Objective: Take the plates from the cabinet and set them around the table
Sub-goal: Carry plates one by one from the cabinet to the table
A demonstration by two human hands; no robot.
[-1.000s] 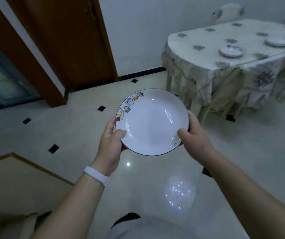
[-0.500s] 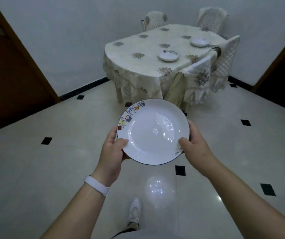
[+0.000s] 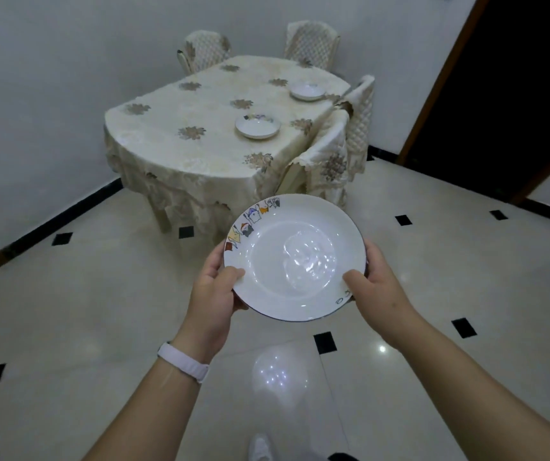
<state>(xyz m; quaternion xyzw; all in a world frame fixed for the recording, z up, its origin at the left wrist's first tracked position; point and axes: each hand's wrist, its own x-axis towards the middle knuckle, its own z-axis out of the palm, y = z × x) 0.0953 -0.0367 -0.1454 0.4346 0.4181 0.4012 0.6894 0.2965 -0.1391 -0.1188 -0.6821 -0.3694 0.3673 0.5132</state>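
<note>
I hold a white plate point(image 3: 295, 257) with small coloured pictures on its upper-left rim in front of me, above the floor. My left hand point(image 3: 215, 287) grips its left edge, thumb on top. My right hand point(image 3: 375, 284) grips its right edge the same way. Ahead stands the table point(image 3: 197, 154) under a cream floral cloth. Two plates lie on it: one point(image 3: 257, 126) near the right side and another point(image 3: 307, 91) farther back on the right.
Covered chairs stand round the table: two at the back point(image 3: 204, 51) point(image 3: 312, 41) and two on the right point(image 3: 325, 164) point(image 3: 360, 121). A dark doorway point(image 3: 506, 88) opens at the right. Glossy tiled floor point(image 3: 84, 311) lies between me and the table.
The view has swung right and the table has come closer and more central. The plate stays held in both hands the same way.
</note>
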